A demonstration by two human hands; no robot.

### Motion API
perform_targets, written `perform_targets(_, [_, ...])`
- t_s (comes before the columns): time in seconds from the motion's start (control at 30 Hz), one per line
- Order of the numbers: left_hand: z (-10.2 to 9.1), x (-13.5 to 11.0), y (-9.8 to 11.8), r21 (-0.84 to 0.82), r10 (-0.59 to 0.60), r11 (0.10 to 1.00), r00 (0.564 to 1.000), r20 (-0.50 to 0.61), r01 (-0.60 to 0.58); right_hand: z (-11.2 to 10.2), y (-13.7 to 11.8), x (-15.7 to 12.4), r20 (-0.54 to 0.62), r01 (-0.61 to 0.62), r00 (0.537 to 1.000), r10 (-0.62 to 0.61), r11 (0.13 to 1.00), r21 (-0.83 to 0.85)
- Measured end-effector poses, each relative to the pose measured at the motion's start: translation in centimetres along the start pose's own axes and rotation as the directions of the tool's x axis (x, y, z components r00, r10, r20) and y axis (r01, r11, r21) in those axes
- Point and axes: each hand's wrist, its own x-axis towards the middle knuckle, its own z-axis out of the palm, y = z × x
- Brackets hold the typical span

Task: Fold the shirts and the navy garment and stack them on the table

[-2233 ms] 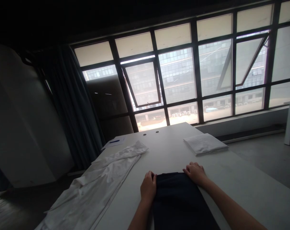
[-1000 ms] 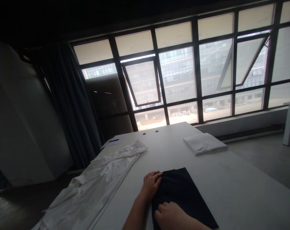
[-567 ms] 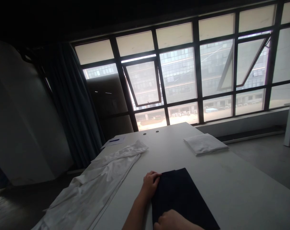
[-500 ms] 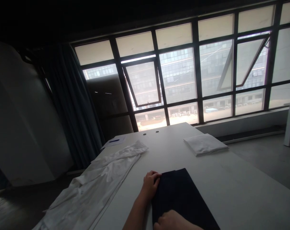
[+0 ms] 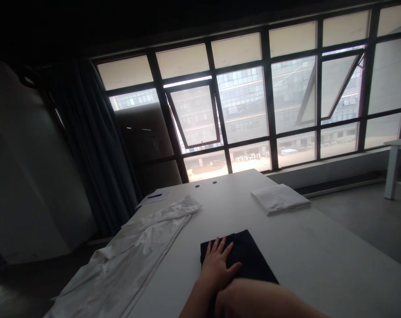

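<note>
A dark navy folded cloth (image 5: 253,258) lies on the white table, close in front of me. My left hand (image 5: 216,265) rests flat on its far left part with the fingers spread apart. Nearer to me, my right hand (image 5: 233,298) crosses over the cloth's near part, close to the left wrist. Its fingers look curled downward, but it is blurred and the fingertips are hidden, so what they hold does not show. The right forearm covers the cloth's near right side.
Along the left of the white table (image 5: 226,207) a rumpled white garment (image 5: 130,256) is spread out. A folded white cloth (image 5: 279,198) lies at the far right. Paper with a pen (image 5: 154,196) sits at the far left corner. Windows line the background.
My left hand has gone from gripping the cloth's far left edge to lying spread on top of it. My right hand has shifted slightly, its forearm now crossing farther over the cloth.
</note>
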Motion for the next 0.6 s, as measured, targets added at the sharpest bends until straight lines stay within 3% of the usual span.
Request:
perform_targets(0.07, [-0.5, 0.3, -1.0, 0.011, -0.044, 0.999, 0.998, -0.033, 0.045, -3.2, 1.2, -2.5, -0.196, -0.171, 0.965, 0.176, 0.984, 0.044])
perform_targets(0.13, [-0.8, 0.5, -1.6, 0.009, -0.089, 0.996, 0.992, -0.093, 0.09, -4.9, 3.3, -5.0, -0.394, -0.34, 0.859, 0.327, 0.94, 0.036])
perform_targets(0.2, [-1.2, 0.5, -1.8, 0.008, -0.106, 0.994, 0.982, -0.159, 0.109, -4.9, 5.8, -7.1, -0.438, -0.447, 0.793, 0.423, 0.893, 0.053])
perform_targets(0.37, [-2.2, -0.3, 0.7, 0.058, 0.01, 0.998, 0.973, -0.231, 0.003, -1.5, 9.3, -10.0, -0.361, -0.462, 0.811, 0.46, 0.883, 0.087])
perform_targets(0.5, [-1.9, -2.2, 3.2, -0.002, 0.113, 0.994, 0.986, -0.122, -0.114, -0.1, 8.9, -9.8, -0.391, -0.434, 0.83, 0.399, 0.901, 0.0])
perform_targets(0.6, [-0.7, -3.8, 3.7, -0.057, 0.116, 0.991, 0.992, -0.041, -0.118, 0.1, 8.6, -9.7, -0.38, -0.373, 0.869, 0.316, 0.924, -0.086])
